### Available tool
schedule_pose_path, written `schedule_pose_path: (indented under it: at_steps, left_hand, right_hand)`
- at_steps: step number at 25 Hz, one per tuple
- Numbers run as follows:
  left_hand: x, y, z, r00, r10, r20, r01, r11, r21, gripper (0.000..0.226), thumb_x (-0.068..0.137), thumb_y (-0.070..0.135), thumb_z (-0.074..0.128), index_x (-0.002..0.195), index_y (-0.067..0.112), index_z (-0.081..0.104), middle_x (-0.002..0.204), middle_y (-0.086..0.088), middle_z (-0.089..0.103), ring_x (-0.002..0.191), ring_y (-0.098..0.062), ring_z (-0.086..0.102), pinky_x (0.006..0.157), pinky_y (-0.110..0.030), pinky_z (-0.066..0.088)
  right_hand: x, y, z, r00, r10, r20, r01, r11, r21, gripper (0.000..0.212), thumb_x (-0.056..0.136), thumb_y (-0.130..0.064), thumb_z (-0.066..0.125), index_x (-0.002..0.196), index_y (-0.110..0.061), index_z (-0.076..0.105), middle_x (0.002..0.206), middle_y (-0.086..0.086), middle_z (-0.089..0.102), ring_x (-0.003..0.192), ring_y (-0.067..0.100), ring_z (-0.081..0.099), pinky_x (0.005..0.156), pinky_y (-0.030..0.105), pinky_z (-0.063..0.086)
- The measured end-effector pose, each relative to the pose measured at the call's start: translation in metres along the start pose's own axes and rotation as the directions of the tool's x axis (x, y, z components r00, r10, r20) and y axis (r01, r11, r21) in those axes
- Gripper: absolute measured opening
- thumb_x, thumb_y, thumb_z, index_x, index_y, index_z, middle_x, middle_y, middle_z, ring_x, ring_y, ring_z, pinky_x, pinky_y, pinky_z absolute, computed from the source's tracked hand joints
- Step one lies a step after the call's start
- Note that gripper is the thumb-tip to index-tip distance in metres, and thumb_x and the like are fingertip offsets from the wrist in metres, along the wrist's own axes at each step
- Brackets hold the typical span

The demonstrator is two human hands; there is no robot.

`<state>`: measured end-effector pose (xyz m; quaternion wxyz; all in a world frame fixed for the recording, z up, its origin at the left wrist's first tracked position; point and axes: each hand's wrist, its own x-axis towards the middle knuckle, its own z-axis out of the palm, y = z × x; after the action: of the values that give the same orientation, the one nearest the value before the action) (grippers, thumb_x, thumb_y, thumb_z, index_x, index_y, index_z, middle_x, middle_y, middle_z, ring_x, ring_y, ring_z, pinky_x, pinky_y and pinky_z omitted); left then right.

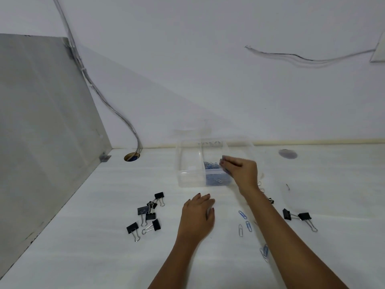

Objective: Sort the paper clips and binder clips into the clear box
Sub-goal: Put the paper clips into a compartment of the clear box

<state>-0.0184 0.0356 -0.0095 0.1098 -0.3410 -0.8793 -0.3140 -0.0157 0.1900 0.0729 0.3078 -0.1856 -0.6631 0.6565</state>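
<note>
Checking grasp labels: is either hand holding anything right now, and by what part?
Left hand rests palm-down on the table, holding nothing visible. Right hand is over the clear box with fingers bunched; any paper clip pinched there cannot be told.

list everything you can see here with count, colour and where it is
clear box: 1, see-through, back middle of the table, two compartments
paper clips in box: a pile, blue, right compartment
loose paper clips: about 5, blue and silver, near the right forearm
binder clips, left group: about 6, black, left of the left hand
binder clips, right group: 2, black, right of the right forearm
table: 1, white
cables: a bundle, white, down the wall into a table hole
left hand: flat on the table
right hand: over the box's right compartment
</note>
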Motion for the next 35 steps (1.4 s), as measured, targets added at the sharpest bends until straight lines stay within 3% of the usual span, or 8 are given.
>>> schedule_pose_path:
  at_steps: [5,10,13,17,20,24,26,35]
  left_hand:
    - [0.005,-0.012,0.006,1.0,-0.003,0.017,0.004,0.999,-0.037,0.038,0.078,0.026,0.038,0.103,0.02,0.067,0.116,-0.005,0.068,0.113,-0.024,0.06,0.101,-0.043,0.045]
    - [0.005,-0.011,0.001,0.999,0.005,0.035,-0.003,0.999,-0.036,0.036,0.08,0.031,0.045,0.107,0.018,0.064,0.117,-0.005,0.067,0.114,-0.025,0.058,0.1,-0.046,0.045]
    - [-0.004,0.004,-0.007,0.965,0.069,0.252,-0.046,0.994,-0.099,0.069,0.077,0.057,0.05,0.137,0.027,0.036,0.147,0.004,0.039,0.137,-0.014,0.032,0.115,-0.045,0.024]
    - [-0.014,0.059,0.006,0.798,0.134,0.587,-0.161,0.987,-0.006,0.127,0.047,0.088,0.046,0.145,0.022,-0.003,0.155,0.005,-0.012,0.141,-0.016,-0.016,0.113,-0.046,-0.012]
    - [-0.024,0.083,0.017,0.771,0.113,0.627,-0.148,0.989,0.004,0.129,0.044,0.085,0.041,0.145,0.016,0.0,0.155,-0.003,-0.014,0.142,-0.021,-0.017,0.116,-0.042,-0.007]
    - [-0.025,0.079,0.008,0.886,0.056,0.46,0.052,0.975,-0.217,0.067,0.07,0.044,0.072,0.125,0.019,0.045,0.128,-0.005,0.054,0.117,-0.02,0.048,0.1,-0.034,0.04]
    - [-0.018,0.068,0.005,0.931,-0.013,0.366,0.072,0.987,-0.146,0.056,0.072,0.034,0.072,0.122,0.017,0.052,0.124,-0.005,0.059,0.114,-0.02,0.052,0.096,-0.027,0.038]
    - [-0.007,0.098,0.035,0.955,-0.132,0.266,0.17,0.977,-0.127,0.019,0.08,0.001,0.061,0.099,0.002,0.061,0.091,-0.002,0.043,0.093,-0.025,0.047,0.07,-0.018,0.046]
  right_hand:
    - [0.045,-0.005,0.027,0.923,-0.199,0.33,0.367,0.712,-0.598,0.02,0.08,-0.003,0.064,0.1,0.0,0.069,0.106,0.019,0.07,0.096,0.022,0.066,0.087,0.019,0.044]
    - [0.012,-0.02,-0.009,0.892,-0.329,0.31,0.45,0.702,-0.552,0.007,0.073,0.001,0.069,0.078,-0.002,0.074,0.078,0.014,0.074,0.068,0.018,0.067,0.065,0.006,0.047]
    - [-0.037,-0.029,-0.059,0.919,0.08,0.386,0.235,0.675,-0.699,0.016,0.063,-0.013,0.082,0.072,-0.014,0.069,0.068,-0.004,0.067,0.055,0.008,0.058,0.051,0.004,0.044]
    - [-0.088,-0.017,-0.108,0.755,0.605,0.252,0.078,0.299,-0.951,0.064,0.05,-0.027,0.088,0.102,-0.027,0.049,0.096,-0.004,0.047,0.077,0.012,0.052,0.061,0.022,0.046]
    - [-0.097,0.003,-0.101,0.843,0.464,0.272,0.024,0.472,-0.881,0.051,0.054,-0.02,0.086,0.089,-0.023,0.049,0.081,-0.006,0.048,0.071,0.007,0.048,0.052,0.015,0.035]
    - [-0.092,0.022,-0.083,0.931,0.3,0.209,-0.12,0.79,-0.601,0.025,0.064,0.002,0.07,0.07,-0.016,0.054,0.068,-0.003,0.063,0.067,0.012,0.06,0.048,0.004,0.041]
    - [-0.09,0.025,-0.089,0.952,0.256,0.17,-0.163,0.889,-0.428,0.026,0.066,0.007,0.067,0.072,-0.015,0.055,0.073,0.003,0.068,0.066,0.014,0.062,0.051,0.013,0.049]
    - [-0.091,0.05,-0.116,0.999,-0.015,-0.039,-0.001,0.924,-0.383,0.02,0.078,0.002,0.061,0.078,-0.018,0.061,0.067,0.011,0.065,0.059,0.018,0.062,0.062,0.032,0.055]
